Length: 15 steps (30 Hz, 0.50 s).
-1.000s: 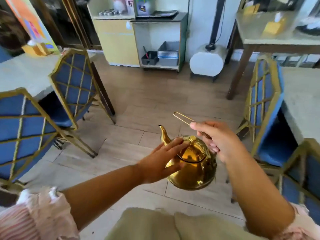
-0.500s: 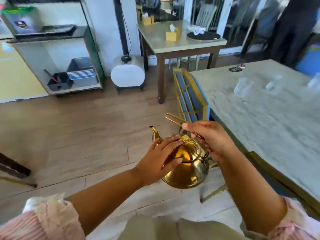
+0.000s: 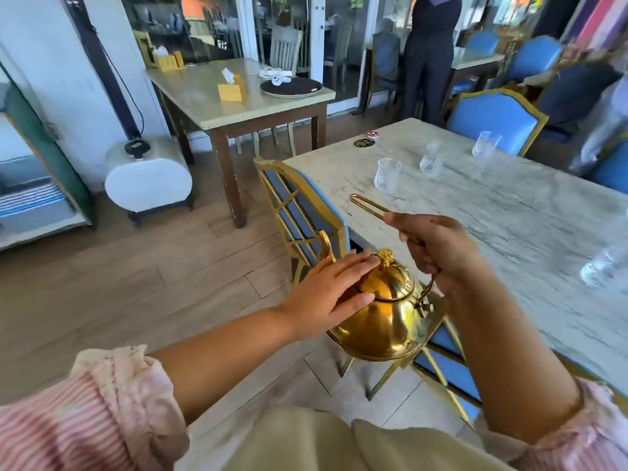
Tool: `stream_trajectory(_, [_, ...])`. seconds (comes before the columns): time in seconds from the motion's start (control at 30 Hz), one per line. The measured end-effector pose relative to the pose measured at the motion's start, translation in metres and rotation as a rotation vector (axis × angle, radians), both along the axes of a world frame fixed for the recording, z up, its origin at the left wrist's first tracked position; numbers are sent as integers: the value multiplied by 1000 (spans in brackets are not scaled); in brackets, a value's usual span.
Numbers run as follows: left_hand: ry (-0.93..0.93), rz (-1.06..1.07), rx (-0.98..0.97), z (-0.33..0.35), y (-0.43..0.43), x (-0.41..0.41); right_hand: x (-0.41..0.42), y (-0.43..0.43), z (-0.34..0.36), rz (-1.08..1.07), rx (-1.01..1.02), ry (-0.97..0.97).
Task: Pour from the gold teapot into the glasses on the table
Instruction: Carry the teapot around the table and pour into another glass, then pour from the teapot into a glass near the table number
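Marble table (image 3: 509, 232) is sitting ahead-right; glasses (image 3: 387, 174) standing on it, beyond the gold teapot (image 3: 384, 317). Right hand (image 3: 438, 253) is clamping its handle, nearer; left hand (image 3: 326, 294) lying flat, fingers apart, on lid; spout pointing away-left.

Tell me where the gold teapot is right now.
In the head view the gold teapot is low and centre, held in the air above a blue chair beside the marble table, right hand on its handle, left hand on its lid.
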<state>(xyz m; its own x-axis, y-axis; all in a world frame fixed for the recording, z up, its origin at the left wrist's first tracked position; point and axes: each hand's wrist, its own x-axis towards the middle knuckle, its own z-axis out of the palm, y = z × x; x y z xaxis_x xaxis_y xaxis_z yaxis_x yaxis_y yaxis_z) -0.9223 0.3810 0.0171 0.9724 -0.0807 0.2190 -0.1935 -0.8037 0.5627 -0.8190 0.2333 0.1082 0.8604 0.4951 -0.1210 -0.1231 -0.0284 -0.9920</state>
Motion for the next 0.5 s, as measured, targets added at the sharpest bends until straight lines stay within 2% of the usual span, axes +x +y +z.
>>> stream_trajectory(0.1, [-25, -93, 57, 21, 5, 23, 11, -3, 19, -98, 16, -42])
stream_trajectory(0.3, [-48, -192, 49, 52, 5, 81, 50, -5, 46, -255, 11, -102])
stream_trajectory(0.5, [65, -291, 70, 52, 17, 154, 112, 2, 37, -312, -57, -118])
